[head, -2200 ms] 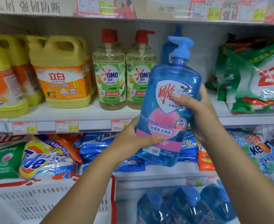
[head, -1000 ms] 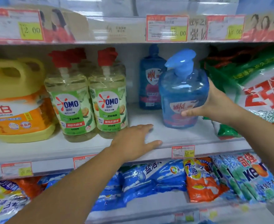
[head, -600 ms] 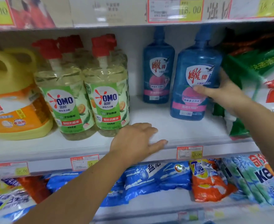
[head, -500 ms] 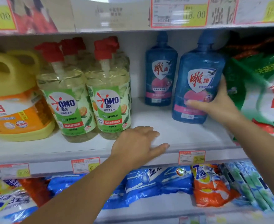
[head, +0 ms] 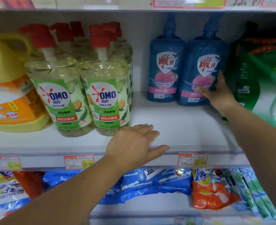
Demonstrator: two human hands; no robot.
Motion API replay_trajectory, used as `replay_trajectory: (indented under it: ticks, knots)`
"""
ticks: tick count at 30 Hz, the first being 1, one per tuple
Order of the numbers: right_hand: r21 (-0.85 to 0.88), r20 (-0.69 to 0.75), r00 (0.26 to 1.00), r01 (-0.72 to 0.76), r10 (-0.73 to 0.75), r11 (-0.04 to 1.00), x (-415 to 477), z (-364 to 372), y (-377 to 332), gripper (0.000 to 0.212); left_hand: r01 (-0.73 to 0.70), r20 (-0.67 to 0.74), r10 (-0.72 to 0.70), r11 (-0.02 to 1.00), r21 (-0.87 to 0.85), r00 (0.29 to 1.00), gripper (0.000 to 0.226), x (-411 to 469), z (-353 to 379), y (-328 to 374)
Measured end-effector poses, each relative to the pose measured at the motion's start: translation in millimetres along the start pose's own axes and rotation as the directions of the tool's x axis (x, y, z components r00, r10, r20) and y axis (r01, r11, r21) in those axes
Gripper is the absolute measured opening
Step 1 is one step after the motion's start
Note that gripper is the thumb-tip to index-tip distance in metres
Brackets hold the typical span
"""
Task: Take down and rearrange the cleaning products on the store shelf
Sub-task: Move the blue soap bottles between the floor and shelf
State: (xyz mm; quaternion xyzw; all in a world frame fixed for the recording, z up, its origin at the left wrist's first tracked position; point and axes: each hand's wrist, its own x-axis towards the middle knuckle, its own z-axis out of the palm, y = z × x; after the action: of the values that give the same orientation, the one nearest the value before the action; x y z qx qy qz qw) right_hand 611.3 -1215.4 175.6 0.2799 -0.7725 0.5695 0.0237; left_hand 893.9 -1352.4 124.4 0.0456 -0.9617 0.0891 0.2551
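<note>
The blue pump bottle [head: 204, 65] is standing upright at the back of the shelf board [head: 191, 127], label facing out. The right hand [head: 218, 93] is grasping it low down, with the thumb lying across the pink part of the label and the fingers wrapping round the far side, mostly hidden. Touching this bottle on its left, a second blue bottle [head: 165, 67] of the same kind is standing in line with it. In front of the bottle and to its left, the left hand [head: 134, 145] is resting flat on the board's front edge, fingers straight, holding nothing.

The placing of this bottle is looking nearly finished. Its base seems to be sitting on the board, so what is remaining is for the hand to let go, perhaps after squaring the label. The view is not showing how many more products are waiting to be moved.

Further left of the bottle, OMO bottles [head: 104, 98] with red pumps are crowding in rows, and beyond them a yellow jug [head: 9, 95] is sitting. Close on the bottle's right, green bags [head: 260, 75] are leaning toward it, probably leaving little room for the fingers to slide out. Below the bottle, a price tag [head: 192, 159] is hanging on the rail, and detergent packets [head: 150, 181] are lying on the shelf underneath.
</note>
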Motion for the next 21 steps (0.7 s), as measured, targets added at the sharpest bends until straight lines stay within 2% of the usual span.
replay_trajectory:
  ticks: [4,8,10,12,13,14,16,19,21]
  knots:
    - [-0.022,0.017,0.998,-0.055,0.055,0.998,5.5,6.4,-0.5,0.082,0.0,-0.003,0.0,1.0,-0.007,1.0,0.059,-1.0,-0.1,-0.8]
    - [-0.156,-0.013,0.986,-0.164,0.164,0.974,2.2,15.4,-15.1,0.07,0.001,-0.024,-0.001,1.0,-0.019,1.0,0.058,-1.1,0.5,1.0]
    - [-0.252,-0.079,0.975,-0.223,0.21,0.942,-7.1,22.8,-23.4,0.067,0.006,-0.021,-0.006,1.0,-0.018,1.0,0.058,-0.6,-1.1,0.7]
    - [-0.365,-0.203,0.971,-0.193,0.124,0.911,-23.9,32.9,-22.3,0.063,0.008,-0.005,-0.008,1.0,-0.014,1.0,0.059,-0.4,-3.9,0.5]
    - [-0.366,-0.226,0.974,-0.114,0.031,0.924,-32.3,40.1,-19.4,0.06,0.011,0.001,-0.011,1.0,-0.011,1.0,0.06,-0.6,-5.3,0.8]
    - [-0.34,-0.21,0.976,-0.019,-0.056,0.94,-39.3,47.0,-19.6,0.058,0.015,0.0,-0.015,1.0,-0.007,1.0,0.061,-1.0,-6.5,1.3]
    - [-0.242,-0.085,0.992,0.075,-0.098,0.968,-46.1,59.3,-29.4,0.058,0.024,-0.034,-0.024,1.0,-0.021,0.999,0.059,-2.1,-7.7,1.8]
    - [-0.015,0.106,0.994,0.019,-0.017,1.0,-43.9,75.3,-51.0,0.057,0.05,-0.066,-0.056,0.995,-0.083,0.996,0.053,-2.2,-10.1,0.6]
    - [0.071,0.121,0.993,-0.021,0.012,0.997,-38.9,84.8,-57.0,0.055,0.054,-0.075,-0.06,0.996,-0.073,0.995,0.053,-3.0,-9.1,1.0]
